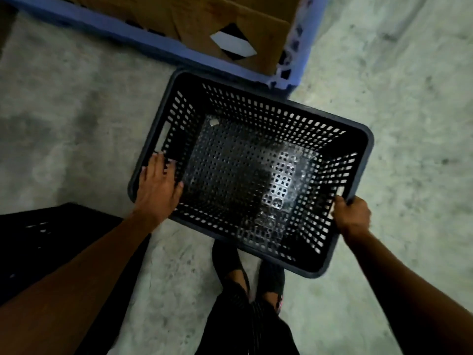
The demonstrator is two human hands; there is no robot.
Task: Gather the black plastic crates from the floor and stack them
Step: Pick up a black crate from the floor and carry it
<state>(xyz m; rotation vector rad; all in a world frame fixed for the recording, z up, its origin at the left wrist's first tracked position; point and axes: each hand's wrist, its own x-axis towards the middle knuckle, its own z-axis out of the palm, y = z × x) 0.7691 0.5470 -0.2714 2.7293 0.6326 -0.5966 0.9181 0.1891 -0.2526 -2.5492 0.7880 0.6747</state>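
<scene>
A black perforated plastic crate fills the middle of the view, open side up, tilted and lifted above the concrete floor. My left hand lies over its left rim with the fingers curled inside the wall. My right hand is closed around the rim at the crate's right end, near a handle slot. A crumpled clear plastic sheet lies on the crate's bottom. Another black crate sits low at the left, partly hidden behind my left forearm.
A blue plastic pallet carrying a brown cardboard box lies just beyond the crate. My feet in dark shoes stand on the grey concrete floor under the crate's near edge.
</scene>
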